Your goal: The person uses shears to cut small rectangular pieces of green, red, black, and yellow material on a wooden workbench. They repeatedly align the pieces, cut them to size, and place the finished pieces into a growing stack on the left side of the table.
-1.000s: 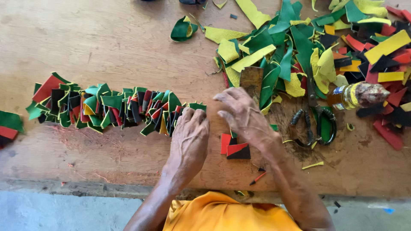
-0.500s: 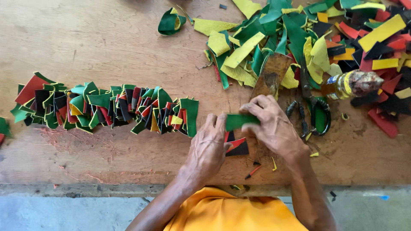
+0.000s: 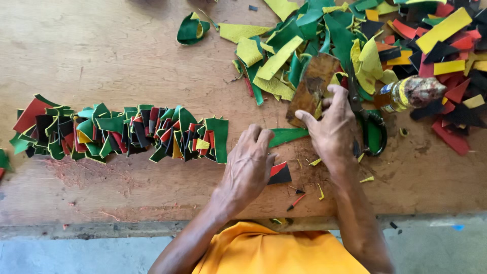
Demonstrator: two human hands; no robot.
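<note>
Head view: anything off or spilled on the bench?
Nothing spilled. A small bottle lies tipped on its side among the loose scraps, and one folded green piece sits apart from the neat row.

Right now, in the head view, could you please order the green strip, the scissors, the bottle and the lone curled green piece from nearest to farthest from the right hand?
From the right hand:
1. Green strip, at its fingertips, left side.
2. Scissors, just right of it, partly hidden.
3. Bottle, lying up and right.
4. Curled green piece, alone, far upper left.
</note>
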